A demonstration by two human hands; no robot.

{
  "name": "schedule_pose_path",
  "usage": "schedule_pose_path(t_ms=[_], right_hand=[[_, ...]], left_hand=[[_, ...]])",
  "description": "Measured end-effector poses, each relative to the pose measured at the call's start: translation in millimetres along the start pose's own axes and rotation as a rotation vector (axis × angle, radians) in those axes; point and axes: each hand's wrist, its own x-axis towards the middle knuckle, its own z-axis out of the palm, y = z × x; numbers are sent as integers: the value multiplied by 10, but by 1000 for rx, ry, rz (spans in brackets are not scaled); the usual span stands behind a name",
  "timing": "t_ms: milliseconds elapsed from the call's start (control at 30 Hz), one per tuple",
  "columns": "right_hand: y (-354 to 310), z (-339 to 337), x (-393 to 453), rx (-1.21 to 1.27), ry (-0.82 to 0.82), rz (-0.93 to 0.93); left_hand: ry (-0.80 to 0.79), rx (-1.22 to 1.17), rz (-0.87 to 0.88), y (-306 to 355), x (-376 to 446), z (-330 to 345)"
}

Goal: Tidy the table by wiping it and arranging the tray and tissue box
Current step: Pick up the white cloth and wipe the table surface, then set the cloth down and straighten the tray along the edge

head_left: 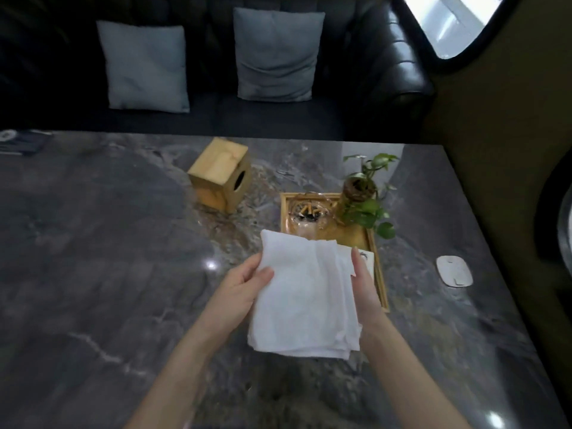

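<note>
A folded white cloth (305, 295) is held above the dark marble table (108, 274). My left hand (244, 289) grips its left edge and my right hand (363, 283) holds its right edge. Behind the cloth lies a wooden tray (362, 239), partly hidden by it, with a glass ashtray (309, 213) full of cigarette butts and a potted plant (362, 196) on it. A white card (366, 258) on the tray peeks out beside my right thumb. The wooden tissue box (219, 174) lies tipped on its side, left of the tray.
A small white oval device (454, 270) lies near the table's right edge. A dark object (24, 142) sits at the far left corner. Beyond the table is a black sofa (387, 75) with two grey cushions (145, 66).
</note>
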Motion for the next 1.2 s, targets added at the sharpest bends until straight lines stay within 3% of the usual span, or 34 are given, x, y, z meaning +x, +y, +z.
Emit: schedule_pose_path(t_ms=[100,200,367,500,633,800,1000,1200], right_hand=[[192,363,14,-71,-100,106],[337,643,86,-184,-129,85],[613,967,399,-576,18,-81],[744,1160,673,-660,138,-221],[878,1154,976,-886,294,-331],[950,1125,1128,-1057,409,-363],[957,1133,1104,-1232,430,-422],[862,1143,1036,-1464,352,-457]], left_hand=[[29,-8,17,58,-21,-401],[56,12,10,42,48,-789],[108,119,-29,-152,293,-1316],[166,160,-65,-417,541,-1582],[186,269,-103,-614,761,-1699],[322,607,-71,-778,887,-1727],[431,876,21,-808,838,-1687],[491,1059,-71,-729,822,-1598]])
